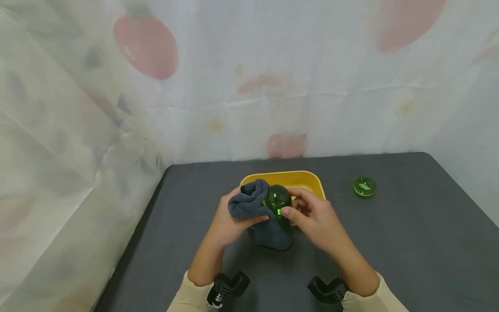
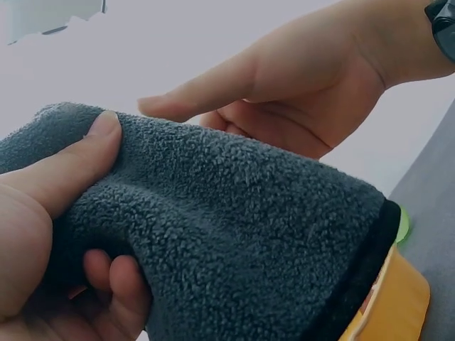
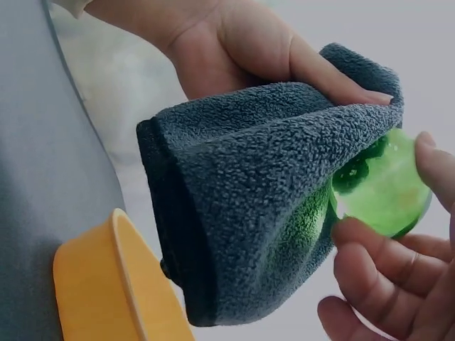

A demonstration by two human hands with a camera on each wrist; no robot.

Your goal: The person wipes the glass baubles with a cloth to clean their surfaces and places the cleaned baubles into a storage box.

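Observation:
A green glass globe [image 1: 277, 199] is held above the dark table, just in front of a yellow tray [image 1: 308, 179]. My right hand [image 1: 312, 214] pinches the globe [image 3: 380, 188] between thumb and fingers. My left hand [image 1: 230, 221] grips a grey fleece cloth [image 1: 257, 212] and presses it against the globe's left side. In the left wrist view my thumb lies on top of the cloth [image 2: 234, 234] and my fingers curl under it. The cloth [image 3: 263, 206] wraps part of the globe and hangs down below it.
A small green glass lid [image 1: 364, 186] lies on the grey table [image 1: 409, 242] to the right of the tray. A patterned curtain [image 1: 249, 86] hangs behind and along the left side. Black wrist camera mounts [image 1: 228, 286] sit on my forearms.

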